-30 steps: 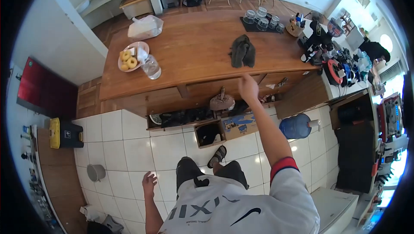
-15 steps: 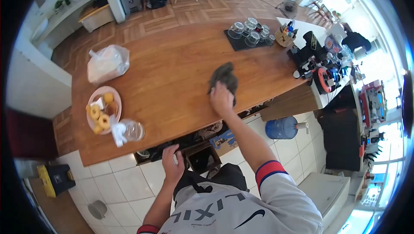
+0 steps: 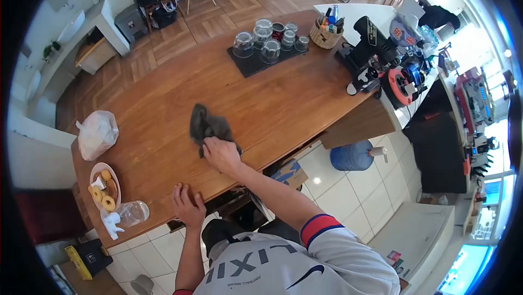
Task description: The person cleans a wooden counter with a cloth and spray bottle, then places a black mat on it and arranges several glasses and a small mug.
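Note:
A dark grey cloth lies bunched on the wooden table. My right hand grips its near end and presses it to the tabletop, close to the front edge. My left hand rests at the table's front edge, fingers extended and slightly apart, with nothing in it. To its left, a clear spray bottle with a white head lies on its side. Beyond the bottle stands a pink plate of doughnuts and other pastries.
A white plastic bag sits at the table's left end. Upturned glasses stand on a black mat at the far side, beside a pen basket. Coffee equipment crowds the right counter. A blue water jug is on the floor.
My right hand has slid the cloth leftward along the table, away from the glasses. My left hand has come up to the table edge. The view has shifted too.

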A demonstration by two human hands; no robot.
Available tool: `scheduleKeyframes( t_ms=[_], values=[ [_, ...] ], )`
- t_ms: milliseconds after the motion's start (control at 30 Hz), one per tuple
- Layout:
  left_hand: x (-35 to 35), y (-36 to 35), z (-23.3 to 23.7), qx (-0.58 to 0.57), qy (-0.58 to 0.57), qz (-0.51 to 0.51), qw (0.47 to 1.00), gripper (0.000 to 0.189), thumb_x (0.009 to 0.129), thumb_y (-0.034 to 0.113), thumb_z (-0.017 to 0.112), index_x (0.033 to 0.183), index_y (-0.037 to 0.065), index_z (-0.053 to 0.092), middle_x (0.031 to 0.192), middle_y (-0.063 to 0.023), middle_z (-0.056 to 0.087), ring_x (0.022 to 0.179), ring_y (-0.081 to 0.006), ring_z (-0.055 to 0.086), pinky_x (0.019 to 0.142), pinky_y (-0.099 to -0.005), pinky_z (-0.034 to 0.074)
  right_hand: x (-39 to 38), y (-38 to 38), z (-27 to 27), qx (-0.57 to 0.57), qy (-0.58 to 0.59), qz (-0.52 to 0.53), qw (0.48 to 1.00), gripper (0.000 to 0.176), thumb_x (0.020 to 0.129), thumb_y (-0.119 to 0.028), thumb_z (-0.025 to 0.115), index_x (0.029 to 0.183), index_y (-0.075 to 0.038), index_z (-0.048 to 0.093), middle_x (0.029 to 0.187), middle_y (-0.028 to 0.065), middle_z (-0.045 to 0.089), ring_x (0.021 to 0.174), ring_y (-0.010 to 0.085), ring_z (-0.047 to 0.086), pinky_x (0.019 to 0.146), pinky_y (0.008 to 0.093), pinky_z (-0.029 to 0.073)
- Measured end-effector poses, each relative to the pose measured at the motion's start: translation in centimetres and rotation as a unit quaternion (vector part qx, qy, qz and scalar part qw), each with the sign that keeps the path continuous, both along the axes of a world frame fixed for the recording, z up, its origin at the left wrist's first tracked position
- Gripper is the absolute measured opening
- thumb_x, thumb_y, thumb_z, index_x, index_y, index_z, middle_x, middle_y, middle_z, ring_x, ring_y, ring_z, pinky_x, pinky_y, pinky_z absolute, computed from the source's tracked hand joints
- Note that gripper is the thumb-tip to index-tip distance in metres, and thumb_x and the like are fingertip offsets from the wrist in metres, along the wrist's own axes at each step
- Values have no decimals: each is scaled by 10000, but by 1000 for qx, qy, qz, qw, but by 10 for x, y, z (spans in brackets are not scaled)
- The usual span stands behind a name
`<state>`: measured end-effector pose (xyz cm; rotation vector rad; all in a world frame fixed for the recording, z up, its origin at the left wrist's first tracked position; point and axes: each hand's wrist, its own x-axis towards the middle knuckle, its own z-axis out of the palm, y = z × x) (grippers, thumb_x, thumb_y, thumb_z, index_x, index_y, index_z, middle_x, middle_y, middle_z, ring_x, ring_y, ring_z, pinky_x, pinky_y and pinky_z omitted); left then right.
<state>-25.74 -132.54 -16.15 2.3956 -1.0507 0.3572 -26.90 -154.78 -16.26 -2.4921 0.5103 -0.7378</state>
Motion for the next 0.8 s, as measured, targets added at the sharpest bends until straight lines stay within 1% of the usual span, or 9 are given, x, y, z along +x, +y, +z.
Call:
scheduleKeyframes(
  t_ms=[167,267,433,500,600,667,733,767,800],
  values=[
    [-7,-8,13,28,0,38,999,380,950,263,521,1199,-21,558,1265,-230,534,1200,-413,481,1046,-505,359,-47,-22,19,-62,132,184,972,186,857,-212,609,969,-70,564,872,132,630,724,282,671,590,417,530],
    [-2,-6,10,55,-35,14,998,373,968,272,496,1184,-24,562,1265,-234,527,1198,-414,475,1035,-507,365,-77,-70,17,-71,168,131,974,184,863,-195,597,992,-68,563,880,127,636,723,281,676,599,415,541],
    [-2,-1,9,40,-30,-1,999,363,981,273,481,1170,-26,562,1268,-239,518,1199,-420,474,1031,-512,370,-148,-155,22,-30,254,-145,956,136,892,-179,578,973,-71,559,922,135,640,758,302,678,603,425,546],
    [-5,3,8,33,-17,-2,999,366,976,276,488,1167,-28,560,1267,-241,519,1198,-426,477,1034,-516,373,-169,-161,34,10,166,-252,953,187,916,-212,583,1026,-62,566,912,163,626,798,343,665,616,440,540],
    [0,-4,6,21,4,13,1000,351,976,267,485,1154,-25,565,1268,-241,524,1195,-424,481,1026,-512,380,-164,-179,24,-20,73,-220,973,272,928,-245,591,1127,-63,558,860,187,611,801,374,650,643,452,535],
    [-4,-2,9,37,-14,19,999,337,970,253,494,1150,-22,566,1268,-233,531,1195,-420,483,1023,-511,384,-166,-196,26,-18,22,-210,977,284,913,-252,615,1114,-51,608,832,195,615,838,381,640,708,458,523],
    [-4,-2,11,35,-13,22,999,342,965,256,499,1154,-21,565,1267,-222,537,1201,-416,483,1021,-510,386,-166,-223,38,91,-52,-163,981,237,884,-255,659,974,-36,663,863,191,628,869,371,631,754,451,503],
    [-4,0,8,31,-20,22,999,349,966,263,497,1155,-22,564,1268,-219,538,1201,-414,484,1022,-509,386,-174,-240,57,113,-92,-232,962,225,856,-250,697,853,-25,681,885,183,637,847,370,613,768,450,484],
    [-3,-2,5,27,-27,25,999,356,967,269,495,1156,-24,563,1268,-216,538,1200,-413,486,1023,-508,386,-184,-262,63,2,-176,-349,920,239,842,-249,716,892,-21,665,848,167,628,827,364,598,767,443,478]
  ],
)
